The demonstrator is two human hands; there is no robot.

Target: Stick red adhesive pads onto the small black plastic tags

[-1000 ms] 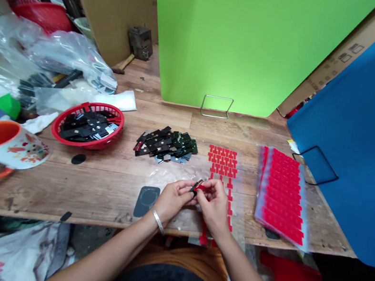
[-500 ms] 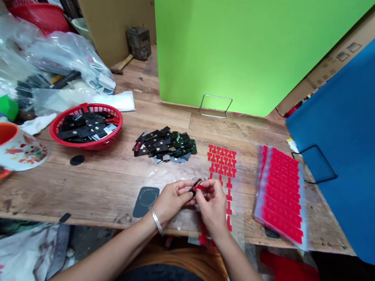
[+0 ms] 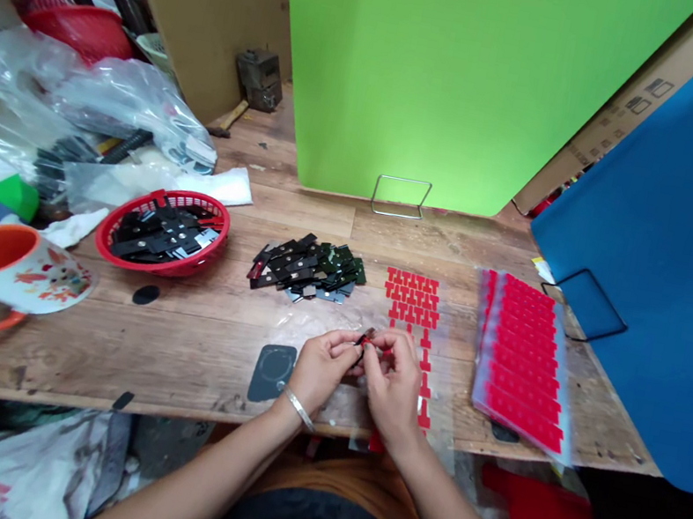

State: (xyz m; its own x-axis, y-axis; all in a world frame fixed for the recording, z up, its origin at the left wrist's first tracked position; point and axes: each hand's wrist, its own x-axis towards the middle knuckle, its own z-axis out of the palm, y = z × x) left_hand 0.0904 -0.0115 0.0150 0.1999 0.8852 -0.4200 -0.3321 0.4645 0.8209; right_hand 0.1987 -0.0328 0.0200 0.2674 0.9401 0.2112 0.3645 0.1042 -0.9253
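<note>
Between my two hands is a small black flat piece (image 3: 362,342) with a bit of red on it. My left hand (image 3: 323,366), with a silver bangle at the wrist, pinches the piece from the left. The fingertips of my right hand (image 3: 396,380) are closed at the red part, pressing against the piece. Under and beside my right hand lies a sheet of red T-shaped stickers (image 3: 409,314). Beyond my hands is a loose pile of black flat pieces (image 3: 311,268). Fingers hide much of the held piece.
A red basket (image 3: 212,252) of similar black pieces and an orange-and-white mug (image 3: 48,278) stand on the left. More red sticker sheets (image 3: 526,363) are stacked at right. A green board (image 3: 463,92) and a blue board (image 3: 674,264) stand behind on wire stands.
My right fingertips have pressed in closer on the piece, and less of the red part shows now. Both hands stay in nearly the same place.
</note>
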